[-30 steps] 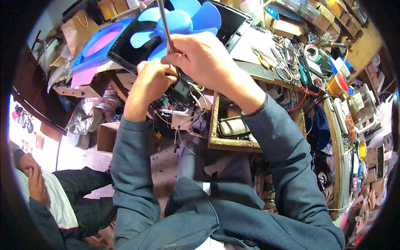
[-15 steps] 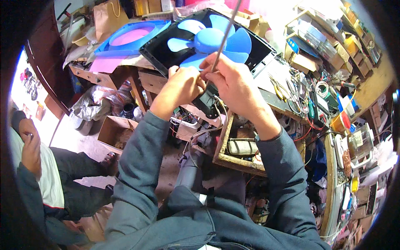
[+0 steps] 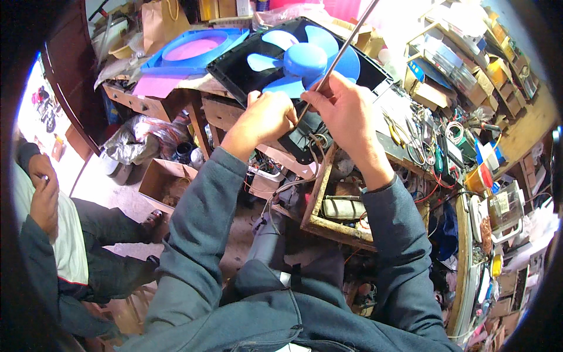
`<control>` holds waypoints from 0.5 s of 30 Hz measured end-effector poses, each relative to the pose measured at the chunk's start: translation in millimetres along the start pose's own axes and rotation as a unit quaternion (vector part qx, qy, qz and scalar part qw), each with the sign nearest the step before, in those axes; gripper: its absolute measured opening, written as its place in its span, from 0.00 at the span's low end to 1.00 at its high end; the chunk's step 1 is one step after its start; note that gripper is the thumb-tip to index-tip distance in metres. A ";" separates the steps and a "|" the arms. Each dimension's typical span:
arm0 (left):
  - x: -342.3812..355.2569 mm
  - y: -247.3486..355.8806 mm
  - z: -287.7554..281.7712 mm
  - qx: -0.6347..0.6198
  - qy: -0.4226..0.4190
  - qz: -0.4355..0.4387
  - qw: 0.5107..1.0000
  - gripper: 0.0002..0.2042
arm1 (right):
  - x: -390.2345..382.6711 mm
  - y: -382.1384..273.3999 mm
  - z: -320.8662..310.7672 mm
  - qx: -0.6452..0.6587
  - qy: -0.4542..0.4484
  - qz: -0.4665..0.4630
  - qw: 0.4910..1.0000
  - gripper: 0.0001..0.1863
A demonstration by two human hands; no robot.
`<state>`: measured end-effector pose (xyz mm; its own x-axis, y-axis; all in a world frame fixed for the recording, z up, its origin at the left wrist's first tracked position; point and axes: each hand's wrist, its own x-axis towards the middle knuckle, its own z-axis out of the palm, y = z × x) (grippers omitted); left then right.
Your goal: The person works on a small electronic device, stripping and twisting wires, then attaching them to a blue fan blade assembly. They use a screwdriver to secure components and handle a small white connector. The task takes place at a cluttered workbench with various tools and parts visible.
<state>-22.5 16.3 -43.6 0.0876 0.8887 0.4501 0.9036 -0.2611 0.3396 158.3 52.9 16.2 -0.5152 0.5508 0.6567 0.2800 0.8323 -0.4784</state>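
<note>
Grey metal gleams along the long thin rod (image 3: 353,36), which now leans up to the right; a second ago it stood nearly upright, its top tipped slightly left. My whole view has shifted too, so the blue plastic fan (image 3: 305,60) in its black square housing (image 3: 233,69) sits lower and farther right than before. My hands have drawn a little apart, where earlier the right one lay close over the left.

My right hand (image 3: 352,108) reaches up from the right, thumb and fingers clamped on the rod just below the fan's hub in view. My left hand (image 3: 265,122) is curled, knuckles up, near the rod's lower end; its fingers are closed, but I cannot tell what they grip. Just below my hands, the small black boxy part (image 3: 295,146) hangs at the housing's near edge, pale wires (image 3: 319,142) beside it.
</note>
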 end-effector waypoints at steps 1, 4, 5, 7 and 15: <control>-1.0 -1.6 2.2 -0.009 0.000 -0.005 1.000 0.06 | 2.5 -0.8 -3.3 0.002 -0.010 -0.010 1.000 0.08; 4.2 4.0 -0.4 -0.007 -0.018 -0.014 1.000 0.06 | -0.4 7.9 2.5 0.187 0.000 0.020 0.982 0.09; 3.5 4.9 -1.9 0.000 -0.028 -0.023 0.999 0.07 | -1.2 6.1 3.2 0.147 0.010 0.014 0.989 0.09; 3.7 2.7 -3.4 -0.006 -0.031 -0.026 0.999 0.07 | -3.5 2.1 4.0 0.065 0.030 0.003 0.997 0.09; 3.1 0.5 -3.2 -0.021 -0.023 -0.001 1.000 0.09 | -0.2 6.1 1.7 0.019 0.061 -0.001 0.998 0.11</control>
<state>-23.1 17.7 -39.4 0.1060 0.9053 0.4113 0.8858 -0.2740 0.3747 158.7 57.7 12.1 -0.4127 0.5542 0.7229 0.2464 0.8319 -0.4972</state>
